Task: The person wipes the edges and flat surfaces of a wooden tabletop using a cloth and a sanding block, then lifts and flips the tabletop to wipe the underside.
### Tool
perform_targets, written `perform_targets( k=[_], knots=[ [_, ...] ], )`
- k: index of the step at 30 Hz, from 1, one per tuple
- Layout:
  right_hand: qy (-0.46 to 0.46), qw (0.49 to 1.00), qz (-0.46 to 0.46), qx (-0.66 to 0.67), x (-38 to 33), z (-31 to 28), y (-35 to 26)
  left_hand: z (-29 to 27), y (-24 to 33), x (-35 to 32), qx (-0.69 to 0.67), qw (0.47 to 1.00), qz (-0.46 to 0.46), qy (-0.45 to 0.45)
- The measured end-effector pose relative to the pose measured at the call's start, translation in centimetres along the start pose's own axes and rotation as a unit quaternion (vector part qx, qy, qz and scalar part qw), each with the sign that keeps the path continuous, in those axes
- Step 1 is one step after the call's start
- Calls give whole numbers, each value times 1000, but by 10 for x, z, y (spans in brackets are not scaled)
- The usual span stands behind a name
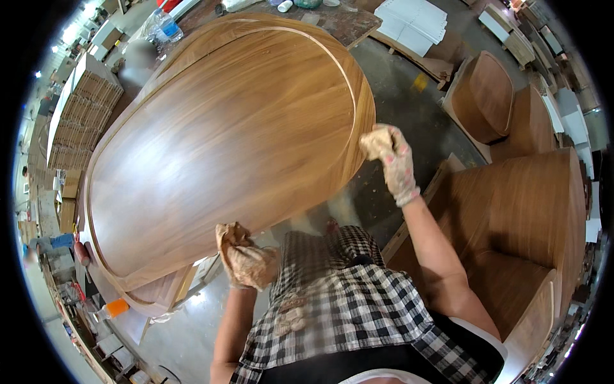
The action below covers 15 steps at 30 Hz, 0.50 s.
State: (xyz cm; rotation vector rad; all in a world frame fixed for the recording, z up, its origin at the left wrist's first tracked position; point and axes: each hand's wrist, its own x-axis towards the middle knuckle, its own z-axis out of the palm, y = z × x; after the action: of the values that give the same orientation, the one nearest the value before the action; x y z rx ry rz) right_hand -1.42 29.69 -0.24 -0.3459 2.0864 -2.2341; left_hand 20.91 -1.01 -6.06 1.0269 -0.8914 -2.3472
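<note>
A large rounded wooden tabletop (217, 141) with a pale curved line along its border lies in front of me, its glossy grain catching the light. My right hand (399, 168), in a white glove with pink spots, is closed around a crumpled tan rag (378, 142) at the panel's right edge. At the near edge, my left hand (252, 265) appears gloved and stained brown. It grips what looks like a crumpled brown rag (231, 235); its fingers are hard to separate from the cloth. A black-and-white checked apron (358, 301) covers my front.
Curved wooden furniture pieces (531, 198) stand close on my right. Stacked flat boards (86, 112) rise at the far left. A clear plastic bottle (167, 25) stands beyond the panel; an orange-capped bottle (115, 308) lies near its lower left. White sheets (409, 25) sit at the back.
</note>
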Motion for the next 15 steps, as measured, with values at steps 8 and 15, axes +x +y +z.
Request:
perform_targets(
  k=[8,15],
  knots=[
    [61,958,-126,-251,73,-27,8,88,-26,-2,-90,954,-110,-264],
    [-19,927,-241,-287,-38,61,-4,42,-7,1,-63,986,-51,-143]
  ],
)
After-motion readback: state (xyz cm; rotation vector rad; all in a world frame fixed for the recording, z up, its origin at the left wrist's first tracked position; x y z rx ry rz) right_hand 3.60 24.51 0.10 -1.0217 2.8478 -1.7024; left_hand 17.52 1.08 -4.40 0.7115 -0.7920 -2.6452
